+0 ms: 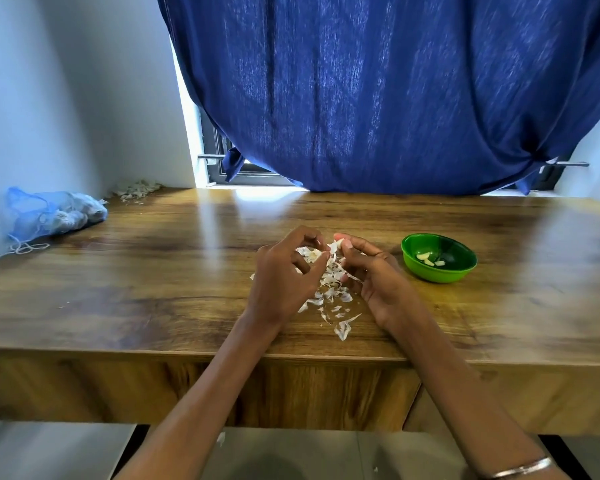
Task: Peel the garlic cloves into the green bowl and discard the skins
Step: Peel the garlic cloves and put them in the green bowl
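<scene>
Both hands meet over the middle of the wooden table. My left hand has its fingers curled round a piece of garlic with papery skin on it. My right hand pinches the skin at the garlic's top between thumb and fingers. Loose white skins lie scattered on the table beneath and in front of the hands. The green bowl stands just right of my right hand, with a few peeled cloves inside.
A blue mesh bag with garlic bulbs lies at the table's far left by the wall. An older heap of skins sits in the back left corner. A blue curtain hangs behind the table.
</scene>
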